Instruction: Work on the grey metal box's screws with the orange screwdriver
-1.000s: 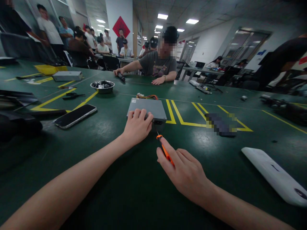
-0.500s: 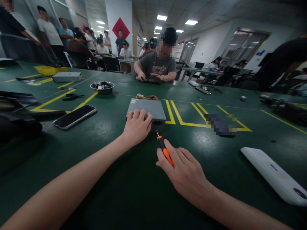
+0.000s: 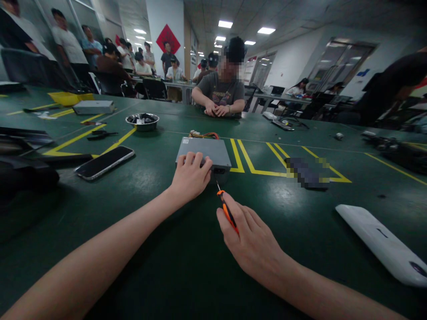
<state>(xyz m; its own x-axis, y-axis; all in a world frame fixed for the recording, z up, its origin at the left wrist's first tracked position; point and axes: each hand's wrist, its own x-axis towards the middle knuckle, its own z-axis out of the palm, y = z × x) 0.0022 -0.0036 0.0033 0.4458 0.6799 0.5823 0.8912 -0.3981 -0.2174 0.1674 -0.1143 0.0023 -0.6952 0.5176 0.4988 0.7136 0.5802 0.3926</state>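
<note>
A grey metal computer power supply [image 3: 207, 150] lies flat on the green table, its bundle of coloured wires at the far side and its power socket facing me. My left hand [image 3: 191, 175] grips its near edge, fingers curled over the top; the thumb side is partly hidden. In my right hand [image 3: 248, 238] is a screwdriver [image 3: 228, 217] with an orange and black handle. Its thin shaft points up at the near face of the power supply, just below the socket. Whether the tip touches the metal, I cannot tell.
Left of the power supply lie a phone [image 3: 105, 163] and a metal bowl [image 3: 143, 122] of small dark parts. A white elongated device [image 3: 383, 244] sits at the right, beyond it a blurred dark object [image 3: 307, 173]. Across the table a person [image 3: 222, 91] works with both hands.
My right hand has turned the screwdriver slightly and shifted a little to the left. My left hand and the power supply stay put. The person opposite has brought their hands together.
</note>
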